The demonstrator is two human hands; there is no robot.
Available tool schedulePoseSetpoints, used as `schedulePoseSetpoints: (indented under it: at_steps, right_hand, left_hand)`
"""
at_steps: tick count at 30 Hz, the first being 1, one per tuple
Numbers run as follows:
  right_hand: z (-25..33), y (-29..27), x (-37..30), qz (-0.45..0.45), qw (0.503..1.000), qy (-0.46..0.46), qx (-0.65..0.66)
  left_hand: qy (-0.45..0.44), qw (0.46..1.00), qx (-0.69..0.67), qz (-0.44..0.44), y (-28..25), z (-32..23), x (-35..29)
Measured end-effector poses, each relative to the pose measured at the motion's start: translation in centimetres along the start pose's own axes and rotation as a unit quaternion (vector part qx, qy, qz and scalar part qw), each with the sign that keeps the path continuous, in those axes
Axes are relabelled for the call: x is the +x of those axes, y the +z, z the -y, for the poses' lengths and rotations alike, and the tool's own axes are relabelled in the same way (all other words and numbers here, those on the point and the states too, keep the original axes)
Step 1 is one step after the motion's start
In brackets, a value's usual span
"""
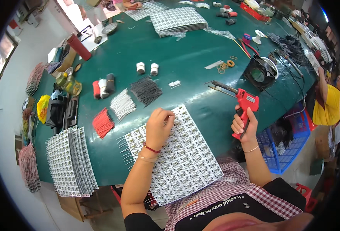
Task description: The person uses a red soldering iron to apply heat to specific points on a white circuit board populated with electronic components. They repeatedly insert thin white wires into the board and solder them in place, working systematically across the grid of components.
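Observation:
My right hand [248,129] is wrapped round the black-and-red grip of a soldering gun [248,101]. Its metal tip points away to the left, raised above the table and apart from the boards. A large white panel of small circuit boards [185,161] lies in front of me, its near edge reaching over my lap. Over the panel's far left part, my left hand [159,125] is closed in a pinch; what its fingertips hold is too small to make out. White wires [125,148] stick out along the panel's left edge. Beyond lie cut wires in red [103,123], white [123,104] and black [146,91] piles.
Stacked board panels [68,163] stand at the left edge; another stack [177,19] lies at the far side. A small fan [259,73] sits at the right, near a blue crate [285,140] below the table edge. A person in yellow [327,104] is at the right.

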State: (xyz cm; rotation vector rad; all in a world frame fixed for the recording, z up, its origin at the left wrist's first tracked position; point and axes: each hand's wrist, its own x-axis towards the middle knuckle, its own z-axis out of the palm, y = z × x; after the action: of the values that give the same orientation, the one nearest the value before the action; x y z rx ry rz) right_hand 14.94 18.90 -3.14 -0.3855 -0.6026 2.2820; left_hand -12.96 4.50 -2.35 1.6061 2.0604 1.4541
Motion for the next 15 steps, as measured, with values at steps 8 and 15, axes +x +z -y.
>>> schedulePoseSetpoints:
  at_steps: [8, 15]
  right_hand:
    - [-0.4, 0.0, 0.2, 0.019, 1.0, -0.004, -0.008]
    - [0.3, -0.2, 0.1, 0.008, 1.0, -0.011, -0.024]
  left_hand:
    - [0.043, 0.998, 0.05, 0.009, 0.1, 0.7, -0.3]
    - [0.052, 0.996, 0.066, 0.024, 0.4, 0.5, 0.3]
